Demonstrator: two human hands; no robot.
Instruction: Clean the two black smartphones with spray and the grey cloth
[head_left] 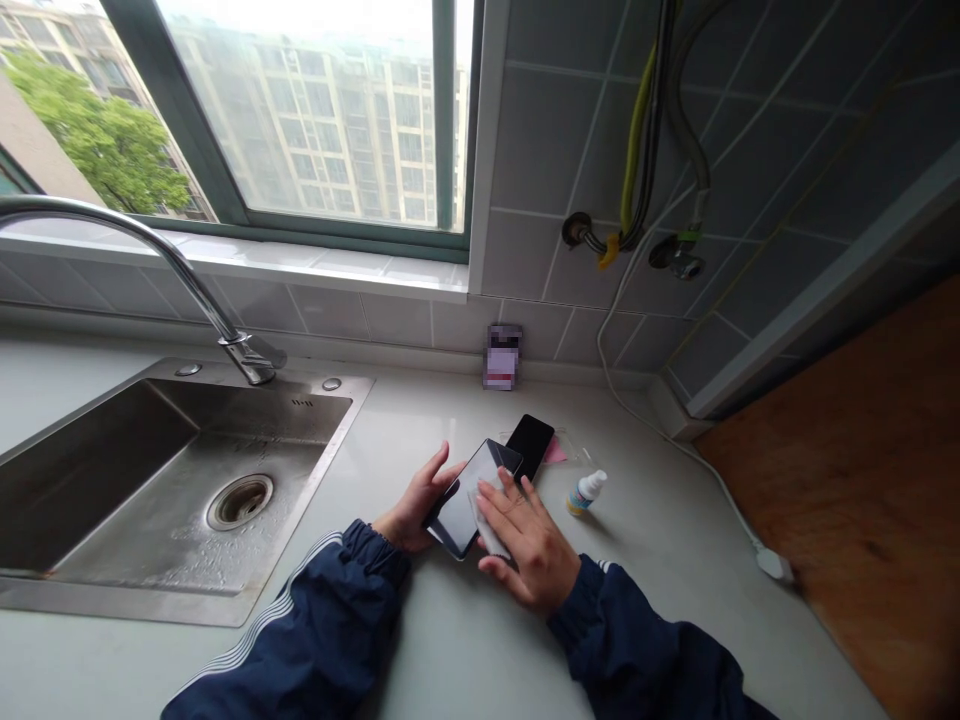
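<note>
My left hand [418, 503] grips a smartphone [459, 512] along its left side, with the thumb raised off the edge. The phone is tilted, its dark glossy screen facing up and reflecting light. Across its right part lies my right hand [531, 538], fingers pressing a pale grey cloth [489, 530] against the screen. Most of the cloth is hidden under the fingers. Just beyond, a second black phone [531, 446] lies on the counter. A small white spray bottle [586, 493] with a yellow and blue label stands upright right of my right hand.
On the left, a steel sink [300, 520] is set into the white counter [465, 650], with a curved faucet [247, 355] behind it. Another phone-like device [502, 358] leans on the tiled wall. A pink piece [556, 450] and a white cable [675, 440] lie at the right.
</note>
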